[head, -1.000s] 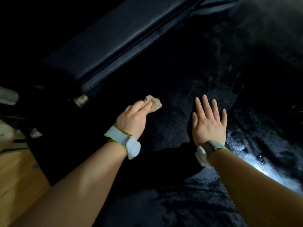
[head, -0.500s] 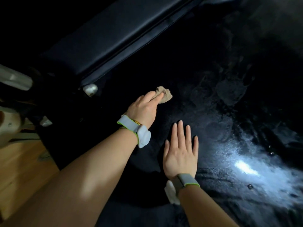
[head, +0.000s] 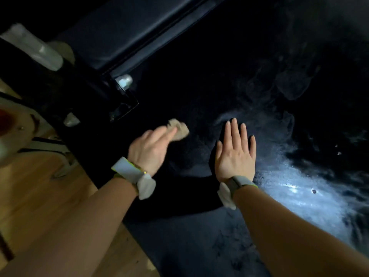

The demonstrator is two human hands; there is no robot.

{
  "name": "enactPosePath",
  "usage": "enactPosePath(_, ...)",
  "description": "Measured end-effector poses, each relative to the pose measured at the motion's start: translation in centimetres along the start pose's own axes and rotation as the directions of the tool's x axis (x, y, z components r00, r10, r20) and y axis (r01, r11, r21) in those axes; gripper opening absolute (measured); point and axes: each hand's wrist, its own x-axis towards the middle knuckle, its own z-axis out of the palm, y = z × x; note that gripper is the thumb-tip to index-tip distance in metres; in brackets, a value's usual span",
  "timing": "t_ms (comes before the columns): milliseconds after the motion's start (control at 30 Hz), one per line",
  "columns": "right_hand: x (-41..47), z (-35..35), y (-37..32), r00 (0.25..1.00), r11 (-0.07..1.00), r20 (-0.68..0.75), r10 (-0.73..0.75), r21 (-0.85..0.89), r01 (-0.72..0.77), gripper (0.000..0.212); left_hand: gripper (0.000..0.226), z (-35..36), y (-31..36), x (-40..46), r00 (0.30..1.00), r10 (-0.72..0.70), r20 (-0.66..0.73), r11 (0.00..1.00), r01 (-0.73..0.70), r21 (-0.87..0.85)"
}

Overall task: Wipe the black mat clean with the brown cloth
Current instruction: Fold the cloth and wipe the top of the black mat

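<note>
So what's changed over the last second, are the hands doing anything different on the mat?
The camera itself swung, so exact shifts are hard to judge. The left hand still grips the cloth but is now motion-blurred, mid-stroke on the mat. The right hand drew back toward the body half a second ago and now lies flat on the mat further out again, beside the left. Nothing was picked up or let go.

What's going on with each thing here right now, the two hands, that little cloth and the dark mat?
Left hand: blurred, fingers pinching the brown cloth.
Brown cloth: crumpled into a small wad, on the mat at the left fingertips.
Right hand: flat, fingers straight, palm down on the mat.
Black mat: spread on the wooden floor, smudged with pale marks, bright glare at its right side.
</note>
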Motion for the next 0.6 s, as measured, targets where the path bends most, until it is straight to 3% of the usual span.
enactPosePath(67,0.0,0.0,0.0,1.0,1.0,-0.011,0.001,-0.009,-0.001,0.059,0.039,-0.3,0.2,0.3,0.983,-0.177,-0.048,0.984,0.178,0.024)
enactPosePath(133,0.0,0.0,-0.1,1.0,1.0,-0.025,0.005,-0.003,-0.005,0.059,0.034,0.3,2.4,-0.8,0.963,-0.255,-0.089,0.967,0.254,-0.02)
enactPosePath(233,-0.1,0.1,0.0,1.0,1.0,-0.031,0.002,0.003,-0.002,0.058,0.028,1.4,8.0,-5.1,1.0,-0.022,0.004,0.992,0.022,-0.125)
enactPosePath(300,-0.2,0.2,0.1,1.0,1.0,-0.017,-0.011,0.004,0.011,0.057,0.028,1.3,10.8,-8.3,0.983,0.142,0.117,0.983,-0.126,-0.131)
enactPosePath(400,-0.2,0.2,0.3,0.999,1.0,-0.029,-0.016,0.008,0.017,0.057,0.036,0.9,9.6,-9.4,0.964,0.244,0.107,0.969,-0.237,-0.075)
enactPosePath(533,-0.2,0.2,0.3,0.999,1.0,-0.047,-0.014,0.013,0.014,0.056,0.039,-1.4,1.1,-8.1,0.996,0.031,-0.089,0.99,-0.019,0.138)
enactPosePath(600,-0.3,0.3,0.5,0.999,1.0,-0.049,-0.011,0.015,0.012,0.055,0.038,-2.3,-0.5,-8.1,0.985,-0.112,-0.134,0.987,0.126,0.102)
